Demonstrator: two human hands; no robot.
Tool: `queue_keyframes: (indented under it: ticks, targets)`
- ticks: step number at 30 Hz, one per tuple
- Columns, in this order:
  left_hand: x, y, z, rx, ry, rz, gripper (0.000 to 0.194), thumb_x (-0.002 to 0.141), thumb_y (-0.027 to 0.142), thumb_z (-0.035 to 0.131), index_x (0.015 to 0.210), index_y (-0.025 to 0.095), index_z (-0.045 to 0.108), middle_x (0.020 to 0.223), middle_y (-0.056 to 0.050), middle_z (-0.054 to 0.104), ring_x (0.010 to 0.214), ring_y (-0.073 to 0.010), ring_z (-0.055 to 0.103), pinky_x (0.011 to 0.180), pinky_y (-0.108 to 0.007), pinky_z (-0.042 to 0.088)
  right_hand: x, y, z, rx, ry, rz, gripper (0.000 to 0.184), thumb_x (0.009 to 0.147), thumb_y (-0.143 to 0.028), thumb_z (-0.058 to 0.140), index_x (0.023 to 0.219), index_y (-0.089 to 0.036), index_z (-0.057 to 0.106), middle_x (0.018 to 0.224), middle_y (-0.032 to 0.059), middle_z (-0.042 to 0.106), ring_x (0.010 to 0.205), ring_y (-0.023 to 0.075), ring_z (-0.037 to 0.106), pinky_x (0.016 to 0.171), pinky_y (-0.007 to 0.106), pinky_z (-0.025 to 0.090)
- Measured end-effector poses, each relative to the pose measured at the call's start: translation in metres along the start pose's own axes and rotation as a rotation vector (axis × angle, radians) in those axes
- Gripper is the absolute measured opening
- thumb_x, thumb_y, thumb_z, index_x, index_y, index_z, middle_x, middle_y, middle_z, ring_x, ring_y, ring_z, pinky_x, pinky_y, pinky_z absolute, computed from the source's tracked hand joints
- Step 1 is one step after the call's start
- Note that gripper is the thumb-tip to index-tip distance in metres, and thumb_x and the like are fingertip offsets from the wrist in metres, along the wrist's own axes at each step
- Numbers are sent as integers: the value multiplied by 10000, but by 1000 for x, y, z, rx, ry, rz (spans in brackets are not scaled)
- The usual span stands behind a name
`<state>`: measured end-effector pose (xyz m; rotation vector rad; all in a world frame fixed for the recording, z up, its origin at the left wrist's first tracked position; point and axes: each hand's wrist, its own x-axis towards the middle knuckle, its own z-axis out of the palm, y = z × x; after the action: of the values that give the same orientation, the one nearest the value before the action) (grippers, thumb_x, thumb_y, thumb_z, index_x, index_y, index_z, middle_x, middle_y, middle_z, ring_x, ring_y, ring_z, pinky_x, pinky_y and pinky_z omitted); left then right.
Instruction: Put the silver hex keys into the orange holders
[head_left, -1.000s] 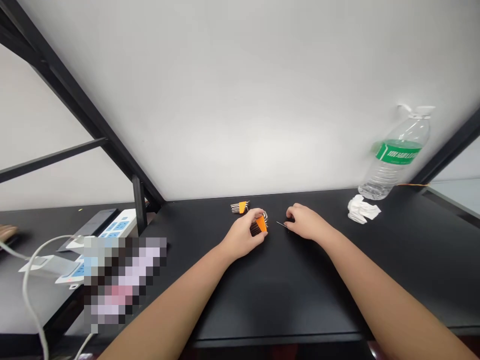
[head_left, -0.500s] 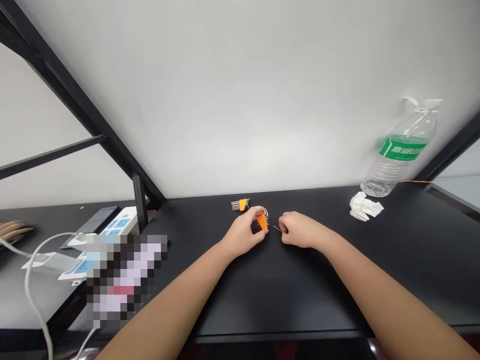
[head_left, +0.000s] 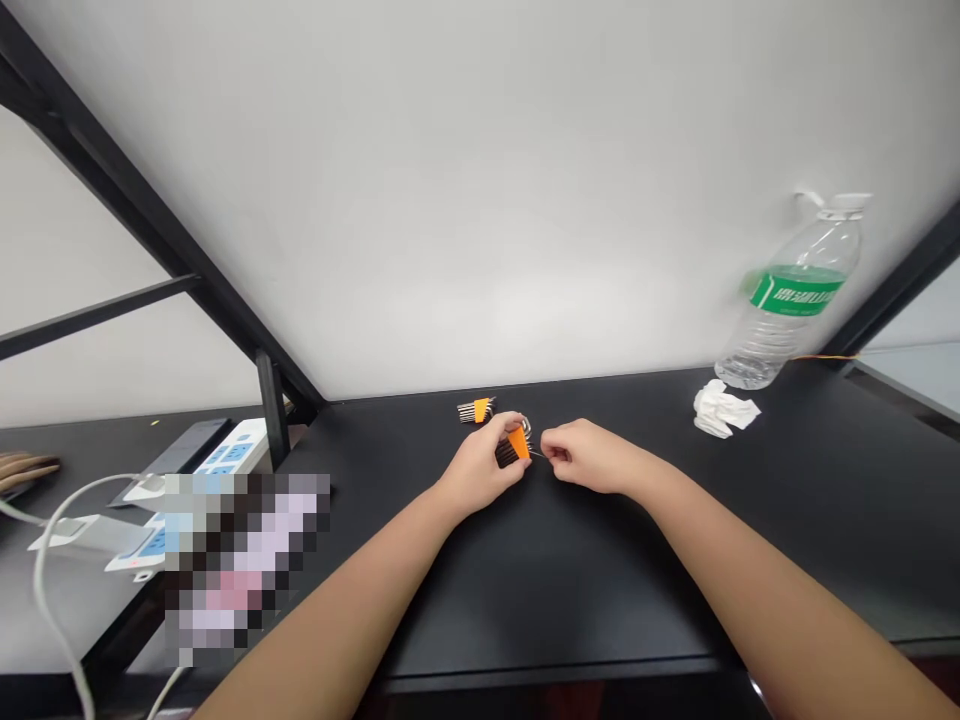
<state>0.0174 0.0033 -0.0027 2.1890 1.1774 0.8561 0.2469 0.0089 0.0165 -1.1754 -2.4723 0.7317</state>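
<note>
My left hand [head_left: 484,465] grips an orange hex key holder [head_left: 517,442] between thumb and fingers, with several L-shaped metal keys in it. Their bent ends stick out on the right side. My right hand [head_left: 581,455] is closed in a pinch on a thin hex key [head_left: 535,455], mostly hidden by the fingers. The key's tip points left and meets the holder's edge; whether it sits inside the holder I cannot tell. Behind my left hand, a second orange hex key set [head_left: 477,410] lies on the black table [head_left: 525,590].
Crumpled white tissue [head_left: 724,408] and a clear plastic bottle [head_left: 787,300] with a green label stand at the back right, by the wall. On the left are a white power strip [head_left: 244,445], a white cable [head_left: 45,570], a blurred-out object [head_left: 255,560] and a black metal frame [head_left: 165,240].
My right hand has moved left, bringing the thin hex key's tip to the holder. The left hand keeps its grip on the holder. The whole view has shifted slightly.
</note>
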Motion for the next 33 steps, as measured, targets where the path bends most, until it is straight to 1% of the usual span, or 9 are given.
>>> queue_keyframes:
  ticks: [11, 14, 17, 20, 24, 26, 29, 31, 33]
  targets:
    - [-1, 0, 0, 32, -28, 9, 550, 822, 235, 691, 1332, 262, 490, 1304, -63, 661, 1209, -245, 638, 1055, -404, 515, -4, -3, -4, -73, 2, -56, 144, 831, -98, 543, 725, -195, 538, 769, -4, 570, 639, 121, 482, 582, 250, 330]
    - [-1, -1, 0, 52, -31, 27, 559, 823, 231, 688, 1345, 263, 492, 1322, -69, 655, 1227, -253, 632, 1065, -418, 513, -5, -4, -4, -101, 14, -51, 136, 855, -93, 544, 772, -194, 581, 821, 16, 587, 674, 128, 504, 613, 258, 357]
    - [-1, -1, -1, 95, -23, 40, 578, 821, 234, 692, 1361, 269, 491, 1338, -71, 650, 1241, -263, 627, 1072, -431, 508, -5, -4, -6, -113, 58, -62, 152, 902, -108, 514, 848, -201, 622, 883, 28, 597, 723, 138, 536, 665, 269, 400]
    - [-2, 0, -1, 91, -25, 38, 574, 822, 242, 697, 1358, 272, 494, 1332, -62, 655, 1230, -255, 633, 1068, -417, 510, -5, -5, -7, -51, 108, -67, 185, 943, -137, 481, 888, -207, 643, 933, 35, 605, 764, 145, 566, 682, 274, 434]
    - [-4, 5, -1, 56, -17, 56, 544, 825, 239, 698, 1335, 259, 511, 1318, -64, 655, 1201, -242, 643, 1049, -399, 520, -2, -9, -2, 81, 108, -44, 205, 947, -130, 468, 892, -207, 650, 930, 27, 598, 676, 114, 562, 627, 257, 442]
    - [-4, 7, 0, 49, -11, 75, 520, 833, 241, 689, 1324, 255, 520, 1305, -69, 658, 1179, -240, 649, 1036, -398, 526, 0, -12, 3, 122, 111, -46, 191, 927, -116, 487, 868, -204, 645, 916, 20, 597, 663, 107, 562, 625, 252, 446]
    - [-3, 8, -1, 36, -5, 86, 486, 844, 251, 677, 1308, 252, 530, 1296, -71, 659, 1176, -240, 645, 1039, -402, 522, 3, -16, 9, 159, 153, -43, 144, 903, -121, 525, 842, -204, 625, 896, 12, 614, 704, 119, 579, 661, 256, 456]
    - [-2, 6, -2, 15, 9, 65, 479, 846, 258, 678, 1301, 248, 527, 1293, -71, 659, 1177, -238, 646, 1041, -403, 523, 4, -15, 9, 171, 175, -24, 99, 905, -161, 554, 844, -206, 619, 864, 7, 637, 728, 133, 589, 672, 263, 455]
    - [-2, 4, -3, -10, 27, 38, 491, 838, 256, 686, 1300, 248, 518, 1285, -68, 663, 1171, -233, 651, 1038, -398, 528, 4, -13, 8, 146, 176, -16, 96, 913, -198, 567, 838, -207, 626, 834, 5, 656, 734, 144, 592, 666, 267, 441]
